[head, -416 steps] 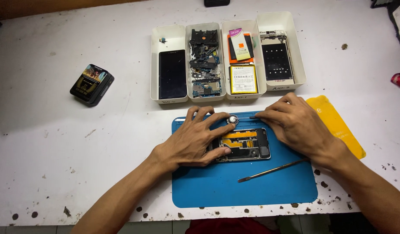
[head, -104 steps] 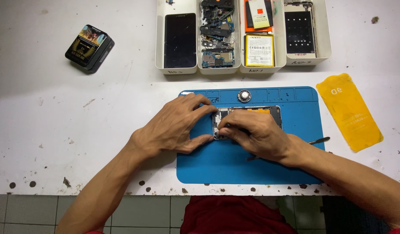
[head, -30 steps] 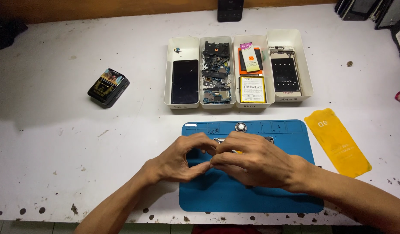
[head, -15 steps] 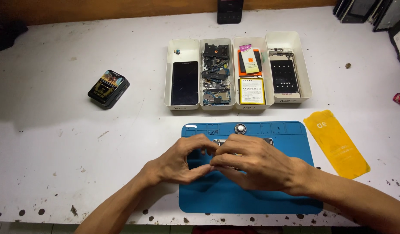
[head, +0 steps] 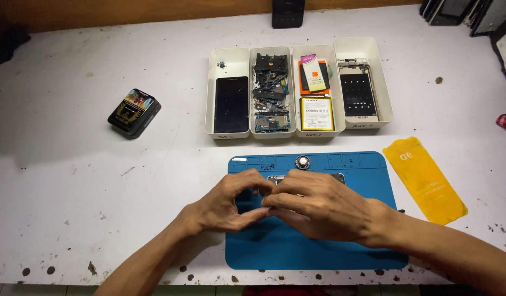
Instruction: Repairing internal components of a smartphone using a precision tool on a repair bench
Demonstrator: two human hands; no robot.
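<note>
A black tin (head: 134,112) is seen far left of the fingers on the white bench (head: 72,175). The left hand (head: 226,201) is curled, its fingers (head: 252,181) bent toward the right hand (head: 318,204), fingertips meeting over the blue mat (head: 313,249). A phone frame (head: 335,177) is mostly hidden just beyond the right fingers (head: 288,189); what is pinched cannot be told. Four white trays (head: 297,87) are ranged beyond the fingers, a yellow film (head: 425,178) lying right.

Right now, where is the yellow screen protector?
The yellow screen protector lies on the white table, right of the blue mat, below the white trays.
</note>
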